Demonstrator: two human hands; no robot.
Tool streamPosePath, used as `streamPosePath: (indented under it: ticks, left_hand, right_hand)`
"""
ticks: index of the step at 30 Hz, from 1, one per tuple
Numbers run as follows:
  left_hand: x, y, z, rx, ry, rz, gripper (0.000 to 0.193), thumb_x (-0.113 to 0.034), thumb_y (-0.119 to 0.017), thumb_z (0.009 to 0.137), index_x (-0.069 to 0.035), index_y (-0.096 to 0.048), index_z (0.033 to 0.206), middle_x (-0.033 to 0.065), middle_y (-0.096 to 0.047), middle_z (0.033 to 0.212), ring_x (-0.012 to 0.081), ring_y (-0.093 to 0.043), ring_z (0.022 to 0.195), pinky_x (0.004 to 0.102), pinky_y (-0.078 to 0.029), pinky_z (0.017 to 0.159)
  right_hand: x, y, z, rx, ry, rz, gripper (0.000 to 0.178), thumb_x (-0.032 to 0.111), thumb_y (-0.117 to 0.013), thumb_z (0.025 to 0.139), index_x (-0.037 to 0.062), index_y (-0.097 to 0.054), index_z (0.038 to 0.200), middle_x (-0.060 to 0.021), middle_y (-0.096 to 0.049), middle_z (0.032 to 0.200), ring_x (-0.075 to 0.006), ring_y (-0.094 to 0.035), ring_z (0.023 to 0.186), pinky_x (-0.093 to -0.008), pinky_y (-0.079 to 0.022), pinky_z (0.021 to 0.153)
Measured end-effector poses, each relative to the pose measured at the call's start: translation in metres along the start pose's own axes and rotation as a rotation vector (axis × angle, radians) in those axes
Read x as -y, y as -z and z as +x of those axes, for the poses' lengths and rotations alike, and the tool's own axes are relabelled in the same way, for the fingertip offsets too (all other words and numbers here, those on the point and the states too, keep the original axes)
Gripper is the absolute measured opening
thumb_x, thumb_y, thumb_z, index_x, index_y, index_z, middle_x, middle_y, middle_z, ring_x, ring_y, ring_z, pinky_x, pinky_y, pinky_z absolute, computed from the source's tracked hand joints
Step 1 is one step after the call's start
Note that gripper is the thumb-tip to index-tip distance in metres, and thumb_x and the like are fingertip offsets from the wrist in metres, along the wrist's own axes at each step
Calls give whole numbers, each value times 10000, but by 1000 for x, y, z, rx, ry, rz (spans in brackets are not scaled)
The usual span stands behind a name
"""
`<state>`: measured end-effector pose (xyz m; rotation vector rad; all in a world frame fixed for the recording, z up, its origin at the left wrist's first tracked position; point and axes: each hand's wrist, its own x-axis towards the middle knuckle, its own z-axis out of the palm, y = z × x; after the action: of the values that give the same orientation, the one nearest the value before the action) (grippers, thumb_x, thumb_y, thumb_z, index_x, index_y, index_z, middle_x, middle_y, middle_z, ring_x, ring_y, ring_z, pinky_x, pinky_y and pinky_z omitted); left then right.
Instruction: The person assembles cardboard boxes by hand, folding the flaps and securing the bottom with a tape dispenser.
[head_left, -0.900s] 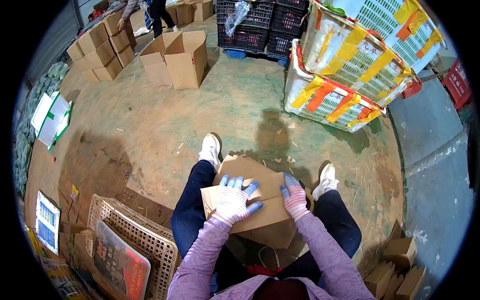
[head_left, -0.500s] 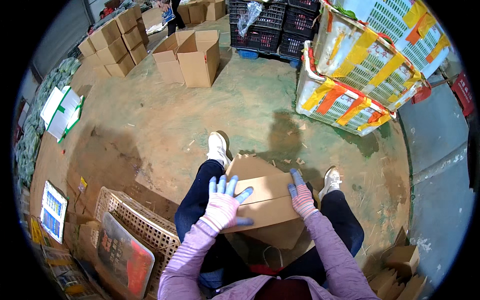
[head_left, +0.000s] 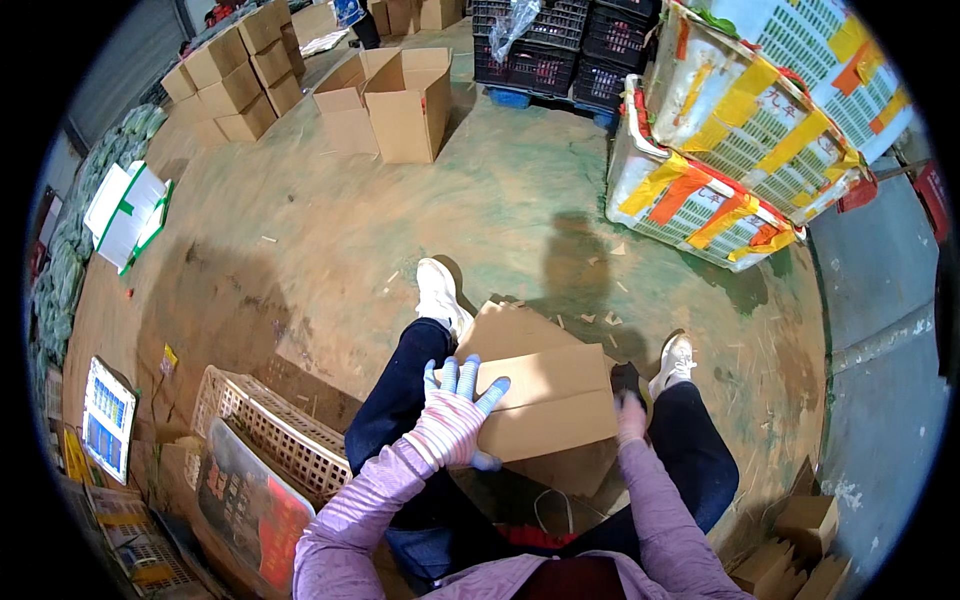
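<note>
A closed, flat-topped cardboard box lies between my knees, above a larger piece of cardboard. My left hand, in a striped glove with bluish fingertips, rests on the box's left end with its fingers spread. Beside the right end, my right hand is closed around a black tool with a yellowish round part. Its fingers are mostly hidden, and the tool's exact kind cannot be made out.
A beige plastic crate stands at my left, with a dark-and-red board against it. Open cartons sit ahead. Taped white baskets are stacked at the right, near black crates. Cardboard pieces lie lower right.
My right hand has left the box's right end and taken hold of the black tool beside it. My left hand stays on the box, which has shifted slightly right in view.
</note>
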<state>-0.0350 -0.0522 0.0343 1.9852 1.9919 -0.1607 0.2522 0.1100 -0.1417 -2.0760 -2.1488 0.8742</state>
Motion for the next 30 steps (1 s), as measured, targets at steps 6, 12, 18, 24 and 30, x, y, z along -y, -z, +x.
streamPosePath:
  ticks: [6,12,18,24,30]
  left_hand:
    - [6,-6,-5,-35,-13,-60,1046,-612,-723,477,-189,-340,1354,292,-218,1378,496,-206,1262,637,-120,986]
    - [10,-11,-3,-93,-47,-93,1054,-639,-723,425,-197,-378,1318,331,-243,1332,540,-222,1223,667,-128,956]
    - [10,-10,-2,-81,-66,-81,1053,-644,-715,436,-194,-369,1324,324,-252,1327,533,-235,1218,660,-136,962]
    - [5,-5,9,-50,-213,-55,1042,-628,-711,480,-177,-341,1344,315,-230,1352,513,-258,1224,652,-144,973]
    - [8,-4,8,-49,-211,-85,1070,-601,-730,479,-154,-317,1359,320,-184,1380,508,-215,1258,646,-124,984]
  right_hand:
    - [-32,-82,8,-166,-171,-469,406,394,-505,813,54,-493,1033,-167,-541,1068,-309,-560,954,-406,-466,744]
    - [-28,-87,-15,-557,-233,-498,407,348,-480,811,72,-465,1110,-128,-519,1094,-280,-519,991,-393,-431,823]
    - [-61,-68,17,-111,-250,-324,414,351,-536,801,42,-496,1073,-195,-577,1064,-320,-553,986,-418,-449,818]
    - [-87,9,52,-27,-391,889,356,221,-676,708,5,-580,975,-120,-629,898,-303,-595,803,-359,-466,734]
    - [-9,162,-19,-33,294,1180,201,195,-611,767,34,-620,887,-44,-622,840,-162,-585,719,-290,-473,697]
